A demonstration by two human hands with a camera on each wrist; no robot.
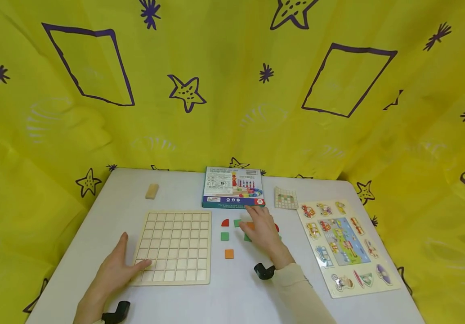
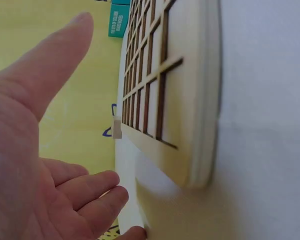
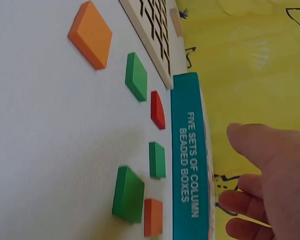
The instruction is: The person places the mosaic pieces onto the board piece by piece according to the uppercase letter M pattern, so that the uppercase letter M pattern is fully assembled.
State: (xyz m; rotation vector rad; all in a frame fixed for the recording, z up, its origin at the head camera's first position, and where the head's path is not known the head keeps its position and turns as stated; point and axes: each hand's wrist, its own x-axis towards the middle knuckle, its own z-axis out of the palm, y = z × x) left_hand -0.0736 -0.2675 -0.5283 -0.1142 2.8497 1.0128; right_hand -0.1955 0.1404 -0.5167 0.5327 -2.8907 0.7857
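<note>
The board (image 1: 176,247) lies left of centre on the tabletop (image 1: 115,211), and every tile (image 1: 229,254) in clear sight lies loose beyond its right edge, so the work looks barely begun, with all of those tiles left to handle. The left hand (image 1: 113,272), thumb and fingers spread, holds nothing at the board's near-left corner. The right hand (image 1: 262,229) is spread above the tiles, grasping nothing visible and hiding some from the head view. At the tabletop's far edge a box (image 1: 233,186) backs the tiles closely, with a card (image 1: 285,198) to its right. A block (image 1: 152,191) sits near the far-left corner; a puzzle (image 1: 346,243) lies along the right edge.
</note>
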